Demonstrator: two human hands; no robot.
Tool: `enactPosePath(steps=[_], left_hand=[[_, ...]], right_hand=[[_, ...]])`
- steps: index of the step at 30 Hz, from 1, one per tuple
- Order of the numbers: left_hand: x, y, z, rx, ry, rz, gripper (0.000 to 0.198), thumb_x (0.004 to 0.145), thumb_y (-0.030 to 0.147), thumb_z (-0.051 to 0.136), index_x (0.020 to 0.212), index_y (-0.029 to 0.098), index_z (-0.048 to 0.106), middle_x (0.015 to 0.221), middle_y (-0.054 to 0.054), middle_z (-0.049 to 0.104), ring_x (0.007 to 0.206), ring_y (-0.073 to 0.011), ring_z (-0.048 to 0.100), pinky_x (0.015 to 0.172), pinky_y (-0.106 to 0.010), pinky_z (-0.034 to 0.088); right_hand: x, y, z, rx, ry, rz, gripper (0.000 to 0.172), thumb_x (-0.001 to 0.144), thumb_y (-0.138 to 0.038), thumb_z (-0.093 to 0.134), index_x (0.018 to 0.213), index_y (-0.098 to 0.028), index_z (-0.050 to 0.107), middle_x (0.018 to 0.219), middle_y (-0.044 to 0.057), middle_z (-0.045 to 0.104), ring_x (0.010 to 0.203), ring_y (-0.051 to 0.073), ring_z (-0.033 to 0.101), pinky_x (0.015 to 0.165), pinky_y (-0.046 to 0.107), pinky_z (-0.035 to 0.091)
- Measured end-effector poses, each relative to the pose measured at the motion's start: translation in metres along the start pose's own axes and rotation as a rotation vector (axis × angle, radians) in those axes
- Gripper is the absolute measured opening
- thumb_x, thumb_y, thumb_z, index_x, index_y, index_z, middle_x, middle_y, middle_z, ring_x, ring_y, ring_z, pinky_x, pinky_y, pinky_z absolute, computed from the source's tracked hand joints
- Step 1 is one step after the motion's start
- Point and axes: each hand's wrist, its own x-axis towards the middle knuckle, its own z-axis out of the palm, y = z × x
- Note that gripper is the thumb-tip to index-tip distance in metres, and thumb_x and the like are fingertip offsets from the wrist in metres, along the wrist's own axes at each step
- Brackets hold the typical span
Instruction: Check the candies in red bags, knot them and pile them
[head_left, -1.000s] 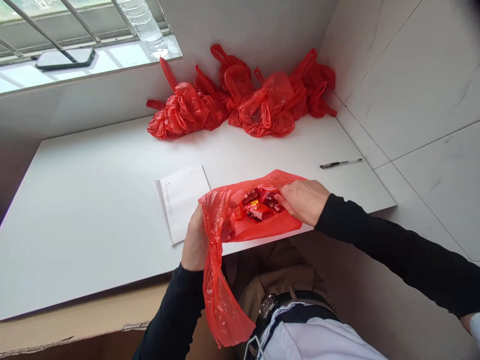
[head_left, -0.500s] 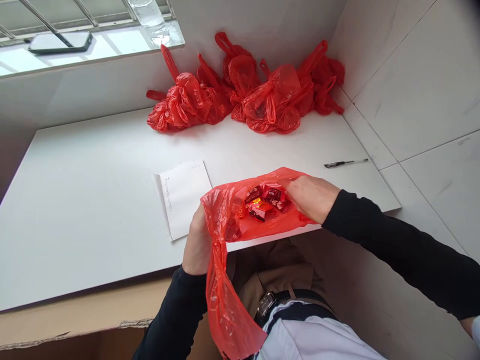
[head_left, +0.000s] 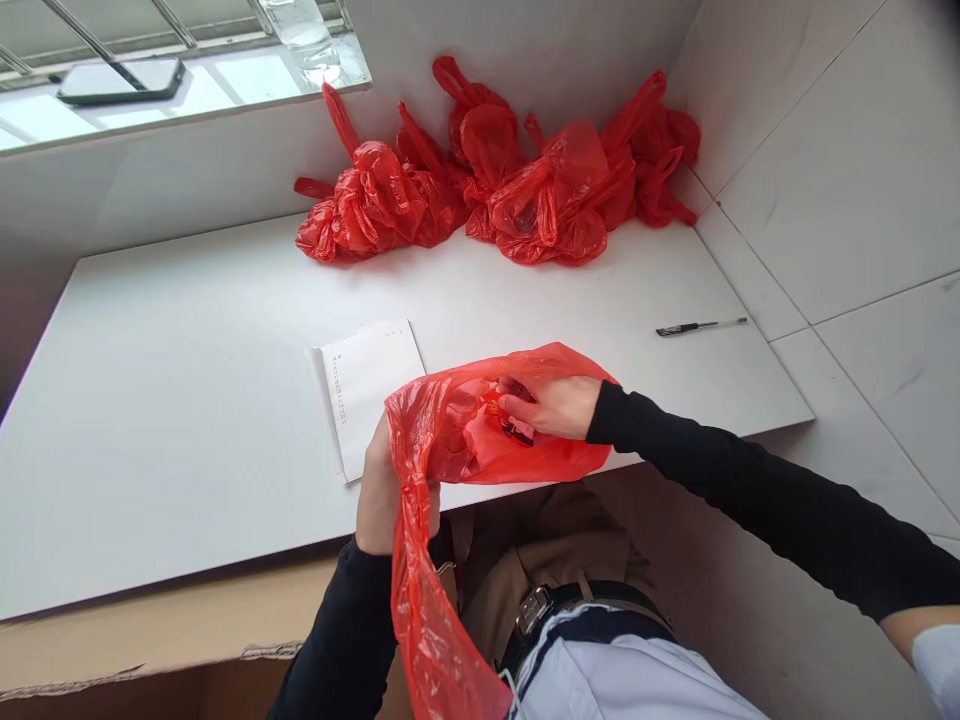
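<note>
An open red plastic bag (head_left: pixel 450 440) lies over the front edge of the white table (head_left: pixel 187 380), its lower part hanging down past my lap. My left hand (head_left: pixel 379 490) is closed on the bag's left rim and holds it open. My right hand (head_left: pixel 551 405) is inside the bag's mouth, fingers curled over several small red wrapped candies (head_left: pixel 517 428). What exactly those fingers grip is partly hidden by the hand.
Several tied red bags (head_left: pixel 495 180) are piled at the table's back against the wall. A sheet of paper (head_left: pixel 367 390) lies left of the open bag. A black pen (head_left: pixel 697 326) sits near the right edge. A phone (head_left: pixel 120 80) rests on the windowsill.
My right hand has moved from the bag's right rim deeper into the bag, onto the candies. The bag's mouth has shifted slightly left. My left hand keeps its hold.
</note>
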Motion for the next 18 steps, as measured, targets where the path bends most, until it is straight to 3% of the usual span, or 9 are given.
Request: enactPosePath(steps=[3, 7, 18], left_hand=[[0.001, -0.001, 0.000, 0.001, -0.010, 0.011, 0.014, 0.075, 0.034, 0.072, 0.078, 0.021, 0.069, 0.079, -0.001, 0.066, 0.072, -0.0169, 0.059, 0.065, -0.030, 0.050], [0.004, -0.006, -0.001, 0.016, -0.025, 0.079, 0.015, 0.073, 0.032, 0.076, 0.079, 0.021, 0.069, 0.079, 0.000, 0.065, 0.079, -0.0183, 0.061, 0.072, -0.031, 0.051], [0.009, -0.013, -0.013, 0.079, -0.072, 0.148, 0.015, 0.072, 0.031, 0.076, 0.080, 0.022, 0.069, 0.082, -0.004, 0.067, 0.096, -0.0278, 0.065, 0.087, -0.041, 0.052]], right_hand=[[-0.005, 0.008, -0.007, 0.419, -0.077, 0.136, 0.013, 0.095, -0.028, 0.053, 0.083, -0.023, 0.052, 0.075, 0.000, 0.072, 0.074, 0.018, 0.071, 0.076, 0.033, 0.058], [-0.007, 0.007, -0.012, 0.843, -0.131, 0.289, 0.018, 0.089, -0.025, 0.067, 0.084, -0.021, 0.050, 0.079, 0.003, 0.072, 0.086, 0.022, 0.075, 0.073, 0.033, 0.063], [-0.010, -0.001, -0.013, 0.978, -0.127, 0.365, 0.012, 0.099, -0.016, 0.053, 0.089, -0.020, 0.048, 0.082, 0.003, 0.071, 0.078, 0.017, 0.074, 0.078, 0.034, 0.063]])
